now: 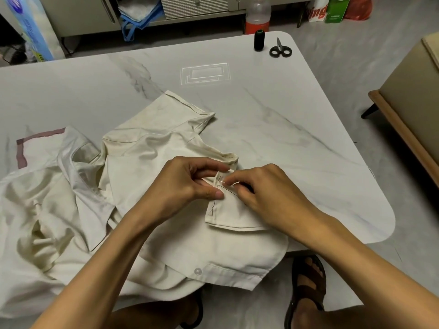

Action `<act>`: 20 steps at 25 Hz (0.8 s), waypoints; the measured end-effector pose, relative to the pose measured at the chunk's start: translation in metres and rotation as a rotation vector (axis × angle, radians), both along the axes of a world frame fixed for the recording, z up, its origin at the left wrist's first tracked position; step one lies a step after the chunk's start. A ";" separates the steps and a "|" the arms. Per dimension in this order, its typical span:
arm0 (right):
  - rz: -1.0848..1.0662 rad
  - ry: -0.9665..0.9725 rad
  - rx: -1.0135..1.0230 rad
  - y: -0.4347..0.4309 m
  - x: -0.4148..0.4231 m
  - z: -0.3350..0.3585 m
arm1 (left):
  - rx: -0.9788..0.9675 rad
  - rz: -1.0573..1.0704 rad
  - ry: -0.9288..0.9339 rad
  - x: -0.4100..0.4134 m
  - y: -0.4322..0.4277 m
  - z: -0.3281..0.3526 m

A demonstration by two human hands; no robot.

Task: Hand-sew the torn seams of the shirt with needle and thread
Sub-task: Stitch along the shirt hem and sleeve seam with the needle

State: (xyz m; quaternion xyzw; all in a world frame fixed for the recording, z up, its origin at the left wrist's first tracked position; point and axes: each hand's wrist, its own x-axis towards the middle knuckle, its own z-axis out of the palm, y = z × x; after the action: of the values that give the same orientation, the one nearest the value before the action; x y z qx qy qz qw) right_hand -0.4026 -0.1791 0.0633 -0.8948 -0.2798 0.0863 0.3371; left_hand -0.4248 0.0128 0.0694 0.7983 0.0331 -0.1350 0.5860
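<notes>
On the tabletop [285, 115], near left: cream shirt [152, 148], crumpled. Fingers of the left hand [187, 184] pinch its folded seam edge. Just right, fingers of the right hand [268, 193] pinch the needle [223, 183], dark thread [231, 191] trailing over the cloth. Far right: black spool [259, 40], scissors [280, 49].
</notes>
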 end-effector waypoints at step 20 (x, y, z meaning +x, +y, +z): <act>0.065 -0.212 -0.165 -0.007 0.007 -0.002 | 0.108 0.039 -0.020 0.005 -0.011 -0.001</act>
State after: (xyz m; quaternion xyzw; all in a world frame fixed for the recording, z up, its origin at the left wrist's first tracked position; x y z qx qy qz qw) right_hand -0.3952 -0.1862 0.0613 -0.9141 -0.3345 0.0251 0.2278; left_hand -0.4203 0.0014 0.0688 0.8294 0.0502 -0.1134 0.5448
